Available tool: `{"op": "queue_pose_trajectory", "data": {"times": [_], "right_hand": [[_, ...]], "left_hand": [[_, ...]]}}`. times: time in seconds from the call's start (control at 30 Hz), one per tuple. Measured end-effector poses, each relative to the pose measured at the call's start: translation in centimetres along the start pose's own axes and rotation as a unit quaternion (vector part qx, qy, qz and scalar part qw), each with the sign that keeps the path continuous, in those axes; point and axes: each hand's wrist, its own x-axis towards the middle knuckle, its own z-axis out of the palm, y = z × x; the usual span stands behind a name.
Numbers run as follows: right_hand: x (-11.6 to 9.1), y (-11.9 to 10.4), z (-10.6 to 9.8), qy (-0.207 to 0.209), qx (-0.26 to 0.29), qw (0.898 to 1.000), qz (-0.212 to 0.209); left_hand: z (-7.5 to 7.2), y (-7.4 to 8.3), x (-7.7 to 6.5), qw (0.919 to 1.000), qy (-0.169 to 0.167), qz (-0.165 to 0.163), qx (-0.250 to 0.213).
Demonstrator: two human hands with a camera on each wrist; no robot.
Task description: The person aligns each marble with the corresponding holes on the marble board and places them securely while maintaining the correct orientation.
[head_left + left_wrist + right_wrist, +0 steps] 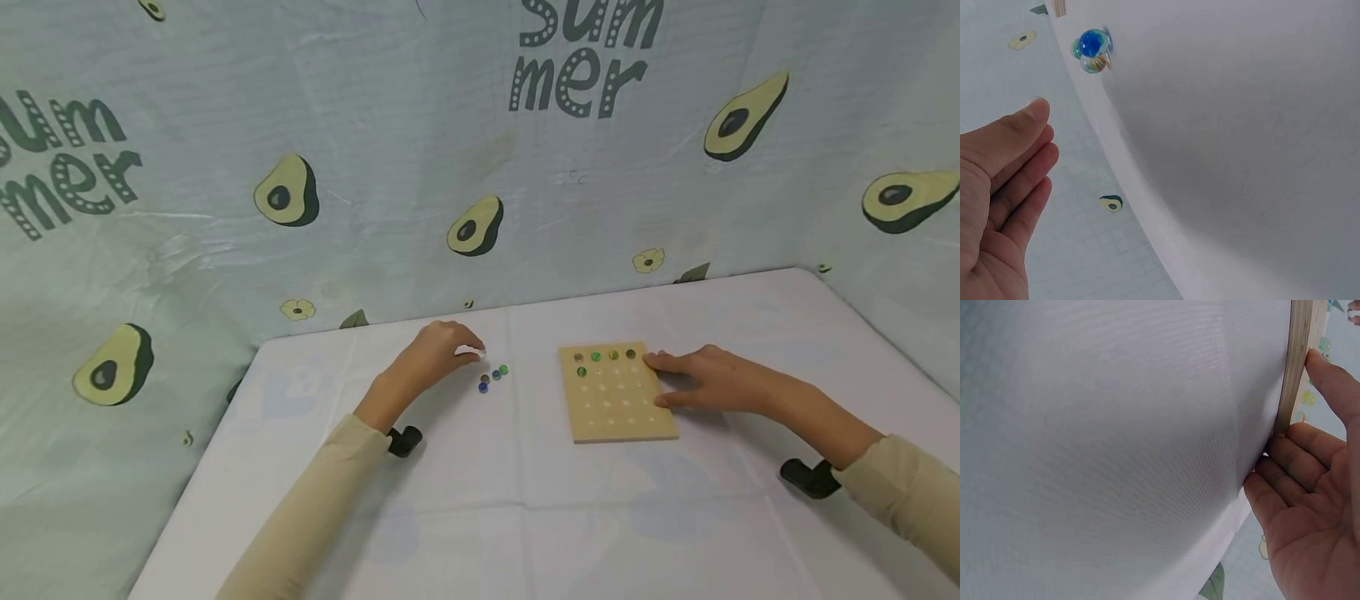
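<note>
Now, the left hand (429, 356) bends down, thumb near finger; I can't tell if it holds anything. Small loose marbles (497, 375) sit just right of its fingertips. Round things could roll off, so pinch them gently, one by one. The board (618, 396), between the hands, seems longest front to back, its far end leaning slightly left. The right hand (712, 379) touches its right edge with nearly straight fingers.

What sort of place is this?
Probably an indoor corner set up for tabletop activities, though that's uncertain: a white-covered table, an avocado-printed backdrop behind it, and a dimpled board holding marbles.
</note>
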Motion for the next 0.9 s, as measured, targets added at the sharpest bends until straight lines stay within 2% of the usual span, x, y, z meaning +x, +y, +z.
{"op": "queue_pose_trajectory", "data": {"times": [0.27, 0.53, 0.9], "right_hand": [[-0.1, 0.0, 0.3, 0.006, 0.002, 1.0, -0.005], [0.0, 0.3, 0.3, 0.009, -0.001, 1.0, -0.004], [0.0, 0.1, 0.3, 0.003, 0.0, 1.0, 0.008]], "left_hand": [[0.3, 0.7, -0.2, 0.9998, 0.017, 0.007, 0.009], [0.4, 1.5, -0.3, 0.9989, 0.035, 0.028, 0.016], [0.4, 2.4, -0.5, 0.9985, 0.039, 0.032, 0.023]]}}
